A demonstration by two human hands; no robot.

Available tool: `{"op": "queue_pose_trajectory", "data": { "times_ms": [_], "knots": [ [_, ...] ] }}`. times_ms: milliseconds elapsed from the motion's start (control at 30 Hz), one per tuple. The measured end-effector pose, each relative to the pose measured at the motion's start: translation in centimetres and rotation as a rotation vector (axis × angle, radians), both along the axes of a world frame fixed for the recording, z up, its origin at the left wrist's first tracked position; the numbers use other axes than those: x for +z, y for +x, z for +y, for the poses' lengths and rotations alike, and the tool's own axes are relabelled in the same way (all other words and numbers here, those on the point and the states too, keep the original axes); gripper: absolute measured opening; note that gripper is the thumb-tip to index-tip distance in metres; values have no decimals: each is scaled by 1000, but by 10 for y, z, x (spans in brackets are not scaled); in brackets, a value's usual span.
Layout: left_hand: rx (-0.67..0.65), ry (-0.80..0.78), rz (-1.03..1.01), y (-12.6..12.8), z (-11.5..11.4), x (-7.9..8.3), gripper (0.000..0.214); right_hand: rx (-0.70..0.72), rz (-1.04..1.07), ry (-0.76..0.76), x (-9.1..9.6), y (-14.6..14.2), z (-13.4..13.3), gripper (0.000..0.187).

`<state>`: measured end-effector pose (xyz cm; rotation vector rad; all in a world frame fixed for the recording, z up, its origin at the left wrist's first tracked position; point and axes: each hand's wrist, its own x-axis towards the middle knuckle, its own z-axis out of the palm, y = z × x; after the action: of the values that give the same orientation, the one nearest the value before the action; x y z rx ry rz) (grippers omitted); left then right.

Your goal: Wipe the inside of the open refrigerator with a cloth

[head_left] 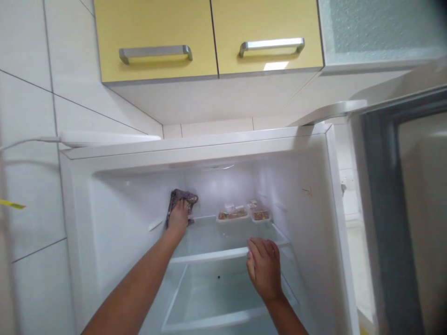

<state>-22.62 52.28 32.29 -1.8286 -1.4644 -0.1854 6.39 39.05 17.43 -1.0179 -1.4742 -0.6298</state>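
A dark grey, bunched cloth [179, 197] is under my left hand [179, 216], whose fingers press it against the back left corner of the open fridge's inside. My right hand [264, 267] is at the front edge of the upper glass shelf [209, 255], with its fingers curled in loosely. Nothing shows in that hand, and I cannot tell whether it touches the shelf edge. Two clear-wrapped food trays stand at the back of this shelf: a wider tray [232, 214] and a smaller tray [260, 214] to its right.
Below lies another glass shelf [206, 295] with a small dark spot on it. The fridge door [384, 209] stands open on the right. Yellow cupboards [157, 28] with metal handles hang above the fridge. White wall tiles [31, 186] are on the left.
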Motion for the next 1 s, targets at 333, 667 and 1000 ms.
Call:
{"op": "queue_pose_trajectory", "data": {
  "times_ms": [333, 667, 1000],
  "knots": [
    [124, -4, 73, 3, 41, -10, 51, -21, -11, 45, -12, 2, 13, 32],
    [208, 3, 44, 24, -5, -12, 50, -23, -33, 8, -9, 3, 7, 29],
    [156, 32, 109, 20, -129, 6, 35, -21, -78, -64, 0, 6, -9, 28]
  ]
}}
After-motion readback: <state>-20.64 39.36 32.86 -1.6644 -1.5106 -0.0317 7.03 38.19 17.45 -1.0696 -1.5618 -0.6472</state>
